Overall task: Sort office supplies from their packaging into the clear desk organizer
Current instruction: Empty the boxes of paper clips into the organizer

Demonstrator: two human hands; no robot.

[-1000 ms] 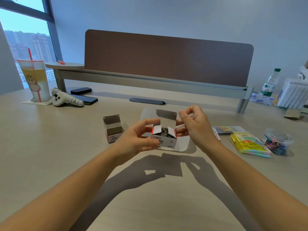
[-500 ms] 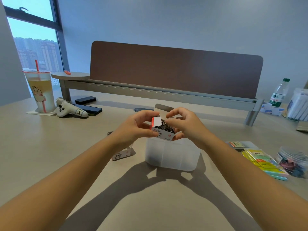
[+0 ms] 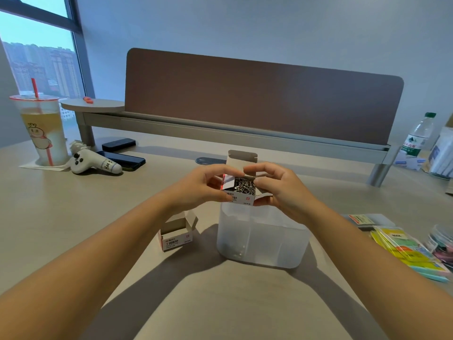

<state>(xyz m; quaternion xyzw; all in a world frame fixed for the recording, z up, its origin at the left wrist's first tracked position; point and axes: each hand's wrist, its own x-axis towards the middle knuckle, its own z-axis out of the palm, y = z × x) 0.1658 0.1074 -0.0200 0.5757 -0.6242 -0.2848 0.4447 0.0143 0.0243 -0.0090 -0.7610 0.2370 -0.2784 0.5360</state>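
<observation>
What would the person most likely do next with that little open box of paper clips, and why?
Probably tip the paper clip box forward to pour. Both the left hand and right hand hold it just above the clear organizer, its flaps are open with the clips exposed, and a few clips already seem to lie in the organizer's front left compartment. A similar box stands open beside it.

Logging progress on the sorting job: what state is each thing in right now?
Paper clip box: open, full, held by both hands above the organizer.
Organizer: upright, a few clips inside.
Second box: open, on the desk.
Drink cup: lidded, partly full.
Water bottle: capped.
</observation>
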